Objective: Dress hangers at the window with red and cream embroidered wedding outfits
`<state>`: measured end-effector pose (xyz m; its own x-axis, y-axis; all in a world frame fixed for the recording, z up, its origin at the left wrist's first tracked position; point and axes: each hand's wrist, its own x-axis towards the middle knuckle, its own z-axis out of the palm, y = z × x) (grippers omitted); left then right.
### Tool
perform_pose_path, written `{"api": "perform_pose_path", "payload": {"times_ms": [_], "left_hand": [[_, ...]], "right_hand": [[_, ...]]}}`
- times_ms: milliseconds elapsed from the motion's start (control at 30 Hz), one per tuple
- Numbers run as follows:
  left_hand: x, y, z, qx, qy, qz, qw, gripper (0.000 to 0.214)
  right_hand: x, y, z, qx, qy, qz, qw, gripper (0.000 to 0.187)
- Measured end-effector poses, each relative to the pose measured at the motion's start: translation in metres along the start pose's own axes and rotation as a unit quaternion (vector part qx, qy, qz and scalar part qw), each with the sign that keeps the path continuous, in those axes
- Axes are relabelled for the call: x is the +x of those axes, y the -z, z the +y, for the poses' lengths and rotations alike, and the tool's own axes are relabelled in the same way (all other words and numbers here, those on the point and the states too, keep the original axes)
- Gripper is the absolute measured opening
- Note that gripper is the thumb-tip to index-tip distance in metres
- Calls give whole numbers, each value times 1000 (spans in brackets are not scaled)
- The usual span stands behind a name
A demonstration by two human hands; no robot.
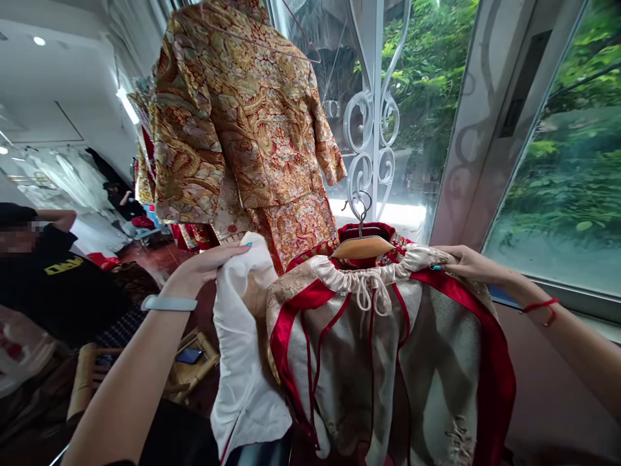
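Note:
A cream garment (436,362) with wide red trim hangs from a wooden hanger (361,248), whose hook is at the white window ironwork. Its inner side faces me, and a gathered white drawstring band (334,275), tied in a bow, runs across the top. My left hand (206,264) pinches the upper edge of a white cloth panel (242,343) at the garment's left; whether the two are joined is unclear. On the other side, my right hand (460,264) grips the band's end at the garment's shoulder. Red patterned fabric shows behind the hanger.
A gold brocade jacket (257,110) hangs behind, before the window. Left stands a person in a black shirt (63,278); another person sits farther back. A bamboo chair (194,369) with a phone on it is below my left arm. White dresses hang far left.

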<state>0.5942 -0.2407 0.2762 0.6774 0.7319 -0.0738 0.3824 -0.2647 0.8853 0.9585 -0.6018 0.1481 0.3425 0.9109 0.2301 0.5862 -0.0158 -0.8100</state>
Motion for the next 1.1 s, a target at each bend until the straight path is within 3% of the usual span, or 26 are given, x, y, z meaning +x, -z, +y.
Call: {"api": "perform_pose_path", "payload": {"times_ms": [100, 233, 433, 533, 633, 733, 833, 933, 1100], "left_hand": [[3, -21, 11, 10, -4, -47, 999, 36], [-6, -67, 24, 109, -82, -97, 986, 32], [-34, -141, 40, 227, -228, -36, 946, 29], [-54, -162, 37, 296, -299, 13, 907, 31], [-64, -158, 24, 381, -336, 22, 861, 34], [-54, -133, 11, 416, -371, 3, 830, 34], [-27, -108, 3, 360, -366, 57, 856, 36], [-5, -100, -2, 338, -287, 15, 896, 56], [7, -104, 4, 395, -297, -67, 867, 71]], "right_hand": [[3, 1, 7, -13, 9, 4, 1000, 64], [2, -1, 10, -9, 16, 7, 1000, 63], [0, -14, 3, 26, 18, -10, 999, 68], [-3, -18, -2, 32, 16, -16, 999, 68], [-6, -17, -4, 24, 18, -13, 999, 64], [-6, -15, -4, 23, 27, -12, 999, 66], [-4, -15, -5, 28, 39, -4, 999, 69], [-3, -17, -8, 27, 38, -4, 999, 70], [-14, -17, -16, 35, 46, -48, 997, 75]]}}
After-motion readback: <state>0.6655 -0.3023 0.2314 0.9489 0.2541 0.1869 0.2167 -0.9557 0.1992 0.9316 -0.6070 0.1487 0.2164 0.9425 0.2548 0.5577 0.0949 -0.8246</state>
